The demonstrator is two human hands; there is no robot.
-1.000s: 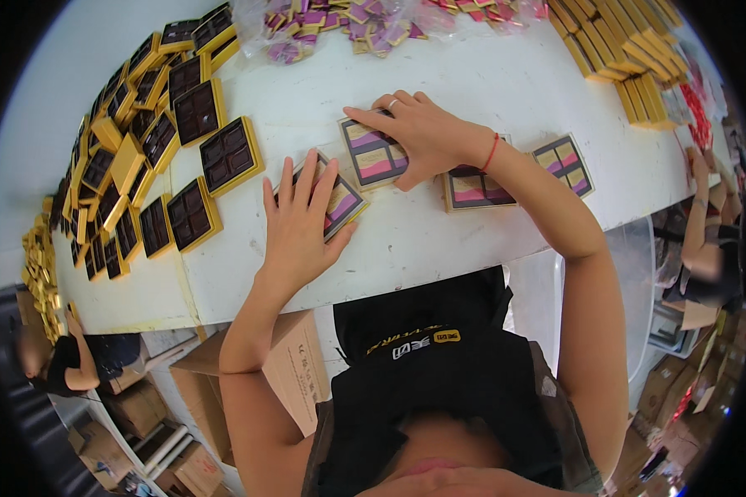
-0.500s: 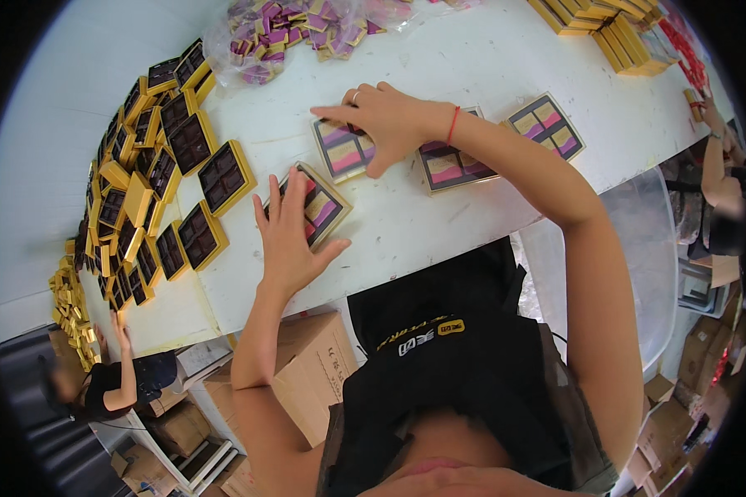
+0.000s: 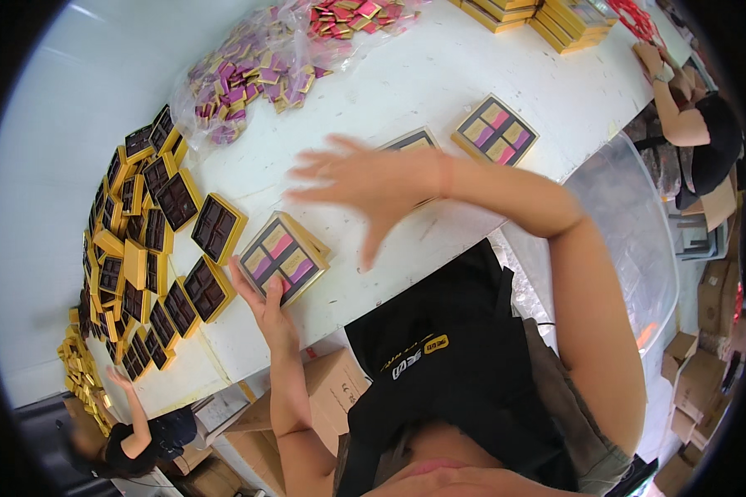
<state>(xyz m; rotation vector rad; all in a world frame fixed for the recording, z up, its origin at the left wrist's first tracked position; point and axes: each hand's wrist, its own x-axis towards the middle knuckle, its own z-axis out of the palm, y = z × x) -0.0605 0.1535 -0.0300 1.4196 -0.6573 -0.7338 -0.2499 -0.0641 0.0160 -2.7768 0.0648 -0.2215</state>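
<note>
My left hand [image 3: 267, 305] grips the near left side of a gold-edged box [image 3: 283, 258]; its thumb lies over the near rim. Four-part compartments in this box hold small pieces wrapped in pink, purple and gold. A second gold edge shows under its far right side, so it seems to rest on another box. My right hand [image 3: 365, 184], blurred by motion, hovers over the table with fingers spread and nothing in it. Beyond its wrist lies a filled box [image 3: 409, 142], partly hidden by the hand. Another filled box [image 3: 496, 131] lies farther right.
To the left spreads a heap of gold boxes [image 3: 178, 200] with dark empty inserts. Plastic bags [image 3: 249, 79] of purple and pink wrapped pieces lie at the back. Stacked gold boxes [image 3: 568, 25] stand far right. Other people [image 3: 680, 116] work at both ends of the white table [image 3: 389, 79].
My right hand has come off the box it was over and moved nearer to me. My left hand has gone from lying over a box to gripping its side. The view has shifted.
</note>
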